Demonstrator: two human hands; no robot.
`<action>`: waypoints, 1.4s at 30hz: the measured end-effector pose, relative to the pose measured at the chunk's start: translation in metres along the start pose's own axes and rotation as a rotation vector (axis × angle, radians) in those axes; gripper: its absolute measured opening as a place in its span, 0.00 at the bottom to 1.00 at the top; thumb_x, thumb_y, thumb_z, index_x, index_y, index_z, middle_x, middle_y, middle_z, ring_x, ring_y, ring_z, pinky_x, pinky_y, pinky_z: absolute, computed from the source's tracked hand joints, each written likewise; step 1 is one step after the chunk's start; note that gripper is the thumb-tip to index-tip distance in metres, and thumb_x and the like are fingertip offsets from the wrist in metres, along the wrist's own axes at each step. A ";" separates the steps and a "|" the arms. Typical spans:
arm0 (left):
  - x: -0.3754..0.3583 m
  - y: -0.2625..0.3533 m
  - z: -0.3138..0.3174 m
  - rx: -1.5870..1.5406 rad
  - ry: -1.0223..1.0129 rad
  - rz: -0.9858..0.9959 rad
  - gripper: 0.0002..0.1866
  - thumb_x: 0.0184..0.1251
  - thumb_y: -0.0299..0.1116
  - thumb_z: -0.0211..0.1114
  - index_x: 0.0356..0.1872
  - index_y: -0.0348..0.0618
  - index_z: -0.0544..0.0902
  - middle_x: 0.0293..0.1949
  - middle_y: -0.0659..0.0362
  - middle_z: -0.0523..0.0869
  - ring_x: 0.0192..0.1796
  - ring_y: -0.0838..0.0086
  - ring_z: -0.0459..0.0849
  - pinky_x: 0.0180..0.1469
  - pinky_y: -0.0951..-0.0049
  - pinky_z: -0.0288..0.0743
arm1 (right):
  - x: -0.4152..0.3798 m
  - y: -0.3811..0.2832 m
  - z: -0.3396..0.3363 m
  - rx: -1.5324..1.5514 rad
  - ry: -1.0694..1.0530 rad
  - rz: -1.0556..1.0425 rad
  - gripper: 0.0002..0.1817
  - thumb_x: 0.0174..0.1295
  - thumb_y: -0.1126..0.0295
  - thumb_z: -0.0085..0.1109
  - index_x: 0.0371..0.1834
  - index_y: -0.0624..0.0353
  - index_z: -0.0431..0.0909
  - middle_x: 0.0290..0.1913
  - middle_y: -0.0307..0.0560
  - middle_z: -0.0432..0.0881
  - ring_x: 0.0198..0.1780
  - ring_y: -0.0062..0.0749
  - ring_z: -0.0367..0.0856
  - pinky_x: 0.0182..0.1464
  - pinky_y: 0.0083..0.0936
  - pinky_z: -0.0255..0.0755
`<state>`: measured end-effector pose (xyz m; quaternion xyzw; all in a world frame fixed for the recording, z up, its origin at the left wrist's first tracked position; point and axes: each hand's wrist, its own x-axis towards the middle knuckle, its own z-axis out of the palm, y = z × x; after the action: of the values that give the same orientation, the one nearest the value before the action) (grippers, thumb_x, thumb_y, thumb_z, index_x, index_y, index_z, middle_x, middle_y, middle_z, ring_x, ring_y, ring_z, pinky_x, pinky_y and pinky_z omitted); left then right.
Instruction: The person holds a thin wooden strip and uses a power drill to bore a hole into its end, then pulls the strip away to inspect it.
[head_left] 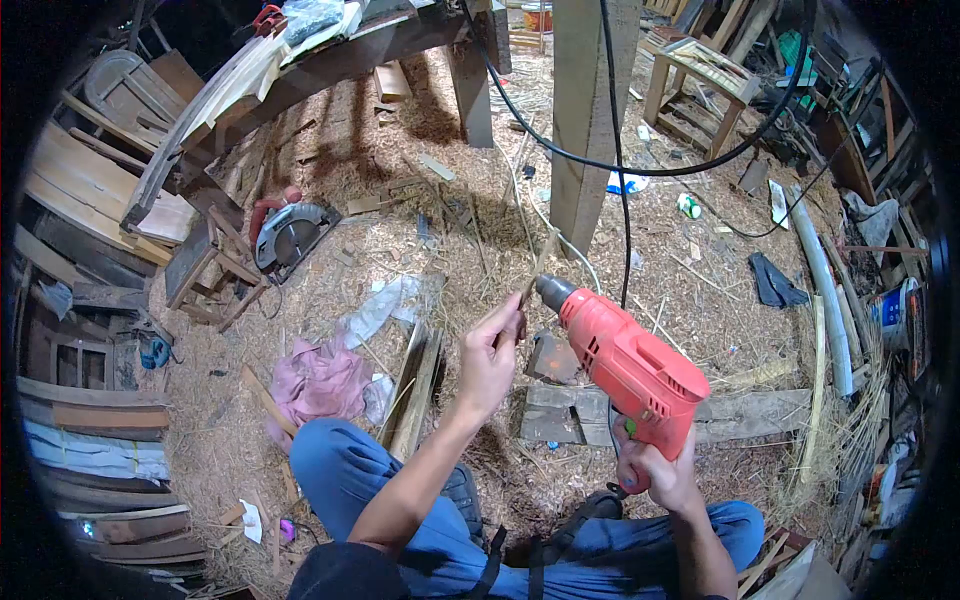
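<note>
A red power drill (640, 365) points up and to the left, its dark chuck (555, 292) near the middle of the view. My right hand (665, 470) is wrapped round its handle at the lower right. My left hand (492, 350) pinches a thin wooden stick (540, 262) whose lower part lies right beside the chuck; whether the two touch I cannot tell. The drill bit cannot be made out. Both hands are above the floor in front of my knees.
A circular saw (290, 238) leans by a small wooden stool (205, 262) at the left. Ahead stands a wooden post (585, 130) with black cables (614, 150) hanging near it. A pink cloth (318, 382), planks (415, 385) and a wooden beam (740, 415) lie on the shavings-covered floor.
</note>
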<state>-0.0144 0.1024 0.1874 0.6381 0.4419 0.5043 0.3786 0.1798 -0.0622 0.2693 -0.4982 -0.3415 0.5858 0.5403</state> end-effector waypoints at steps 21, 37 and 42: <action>0.017 0.001 -0.016 -0.683 0.033 -0.486 0.16 0.80 0.31 0.52 0.64 0.40 0.73 0.33 0.66 0.76 0.25 0.88 0.65 0.24 0.86 0.58 | 0.006 -0.007 -0.004 -0.169 0.025 -0.009 0.16 0.57 0.74 0.55 0.48 0.69 0.81 0.16 0.39 0.74 0.13 0.20 0.68 0.17 0.22 0.62; 0.001 0.016 0.004 -0.652 -0.193 -0.516 0.14 0.80 0.40 0.55 0.58 0.45 0.73 0.31 0.66 0.75 0.23 0.88 0.62 0.23 0.86 0.54 | 0.012 0.003 -0.010 -0.127 0.124 0.004 0.20 0.57 0.73 0.56 0.53 0.72 0.76 0.44 0.51 0.86 0.19 0.20 0.76 0.21 0.21 0.71; 0.000 0.012 0.007 -0.643 -0.192 -0.510 0.15 0.81 0.43 0.53 0.56 0.45 0.75 0.29 0.68 0.74 0.24 0.90 0.61 0.23 0.86 0.52 | 0.012 0.005 -0.011 -0.130 0.139 0.013 0.20 0.58 0.74 0.56 0.53 0.72 0.76 0.44 0.51 0.86 0.19 0.20 0.76 0.20 0.21 0.70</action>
<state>-0.0050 0.0980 0.1970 0.4019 0.3685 0.4449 0.7105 0.1898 -0.0527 0.2591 -0.5739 -0.3374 0.5299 0.5254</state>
